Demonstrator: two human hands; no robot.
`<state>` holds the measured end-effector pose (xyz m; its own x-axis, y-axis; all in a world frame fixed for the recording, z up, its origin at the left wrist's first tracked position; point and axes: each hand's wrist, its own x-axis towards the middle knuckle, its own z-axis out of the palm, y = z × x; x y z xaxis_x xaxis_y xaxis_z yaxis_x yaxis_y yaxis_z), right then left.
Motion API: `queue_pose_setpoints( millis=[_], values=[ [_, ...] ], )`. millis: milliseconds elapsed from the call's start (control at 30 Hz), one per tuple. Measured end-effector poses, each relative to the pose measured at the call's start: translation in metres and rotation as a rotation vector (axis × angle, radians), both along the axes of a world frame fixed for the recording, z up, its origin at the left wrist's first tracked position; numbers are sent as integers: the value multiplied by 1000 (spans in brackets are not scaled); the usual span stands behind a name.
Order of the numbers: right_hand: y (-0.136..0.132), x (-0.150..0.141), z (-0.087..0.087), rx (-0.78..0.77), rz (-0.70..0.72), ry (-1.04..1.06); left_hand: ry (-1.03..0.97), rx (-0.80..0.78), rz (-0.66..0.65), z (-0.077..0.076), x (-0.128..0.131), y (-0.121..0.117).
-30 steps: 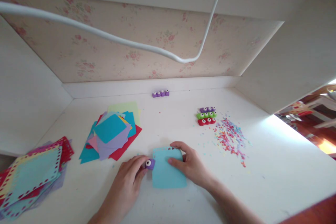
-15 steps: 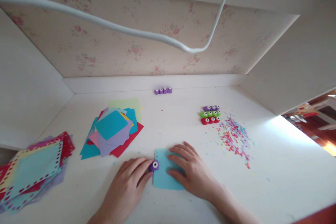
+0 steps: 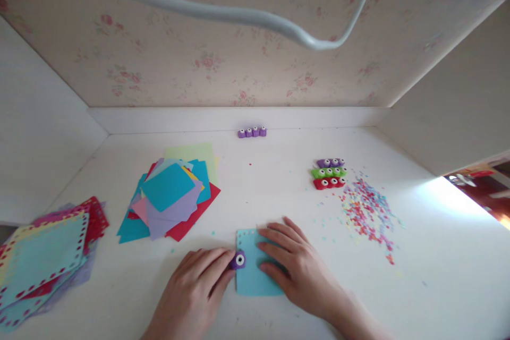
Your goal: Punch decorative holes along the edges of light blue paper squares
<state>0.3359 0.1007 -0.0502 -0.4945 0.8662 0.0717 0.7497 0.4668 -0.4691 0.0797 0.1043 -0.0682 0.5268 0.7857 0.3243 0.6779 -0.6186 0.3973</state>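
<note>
My left hand [image 3: 201,281] is closed around a small purple paper punch [image 3: 238,260], pinched between thumb and fingers. The punch sits on the left edge of a light blue sheet of paper [image 3: 251,281]. Small punched holes run along the sheet's top edge and the upper part of its left edge. Spread over the right side of this sheet lies my right hand [image 3: 297,260], fingers apart and pressing it to the table. The hand hides the sheet's right edge.
Plain coloured papers [image 3: 167,188] are piled at the left centre. Sheets with punched borders [image 3: 50,260] lie far left. Red, green and purple punches [image 3: 330,173] stand in rows beside scattered confetti [image 3: 368,212]. More purple punches [image 3: 252,132] line the back. A white cable [image 3: 239,15] hangs in front.
The camera view has tilted and shifted slightly. My left hand still holds the punch at the sheet's left edge, and my right hand stays flat on the paper.
</note>
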Motion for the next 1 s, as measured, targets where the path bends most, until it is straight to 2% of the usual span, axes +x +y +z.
queue_pose_setpoints(
  millis=[133,300,400,567,700,833,1000],
  values=[
    [0,0,1,8,-7,28,-29,-28,34,4,0,0],
    [1,-1,3,2,-15,48,-96,-135,126,11,8,5],
    [1,-1,4,2,-22,61,-96,-182,165,9,15,8],
    [1,-1,3,8,-31,102,-61,-281,158,7,21,11],
    [0,-1,2,-6,-41,108,22,-399,148,19,27,20],
    [-2,-2,1,17,-45,101,159,-473,206,32,34,29],
    [-7,-2,-1,71,-38,113,99,-488,162,36,31,29]
  ],
)
